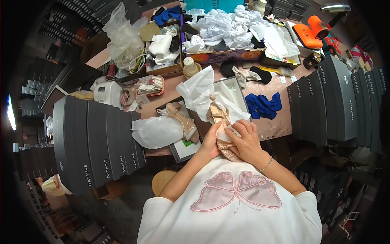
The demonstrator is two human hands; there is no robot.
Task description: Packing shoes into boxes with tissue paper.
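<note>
Close to my body I hold a rose-gold sandal [219, 113] with a glittery front strap. My left hand [210, 143] is closed around its left side, the thumb along the insole. My right hand [247, 142] is closed on the other side, with bent fingers at the front straps. A pale piece lies on the insole between my hands; I cannot make out what it is. White tissue paper [198, 87] lies behind the sandal, over an open shoebox [243, 97]. To the left, a matching sandal [185, 123] rests on a grey box, partly wrapped in white paper [156, 133].
Stacks of dark grey shoeboxes stand at left [95, 142] and right [341, 101]. A blue cloth [264, 105] lies right of the open box. Farther back are a yellow-handled brush [276, 71], a capped bottle [189, 67] and a carton of crumpled paper [227, 55].
</note>
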